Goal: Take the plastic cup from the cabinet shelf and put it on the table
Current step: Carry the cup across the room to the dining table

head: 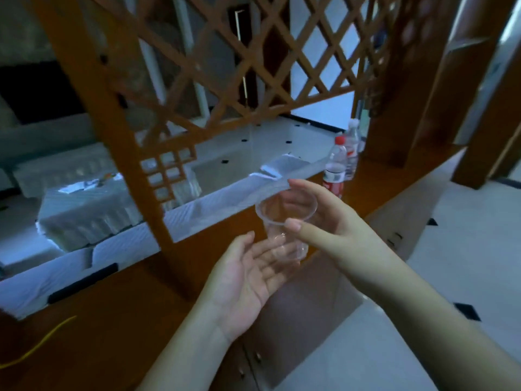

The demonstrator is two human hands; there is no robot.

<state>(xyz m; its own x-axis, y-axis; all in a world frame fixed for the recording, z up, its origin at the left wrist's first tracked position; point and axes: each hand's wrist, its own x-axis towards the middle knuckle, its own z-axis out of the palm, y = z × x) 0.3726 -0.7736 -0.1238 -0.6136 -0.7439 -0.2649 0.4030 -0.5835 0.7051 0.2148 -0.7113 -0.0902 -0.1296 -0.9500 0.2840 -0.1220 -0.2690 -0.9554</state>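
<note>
A clear plastic cup (284, 221) is held upright in the air in front of the brown wooden cabinet ledge (118, 300). My right hand (332, 221) grips it at the rim, thumb on the near side and fingers on the far side. My left hand (248, 280) is open, palm up, just under the cup's base, fingers touching or nearly touching it.
A wooden lattice screen (225, 66) rises from the ledge just behind the cup. Two plastic bottles (337, 167) stand on the ledge to the right. A white strip (225, 201) runs along the ledge's far edge. A cloth-covered table (84, 201) lies beyond, white tiled floor (451, 263) at right.
</note>
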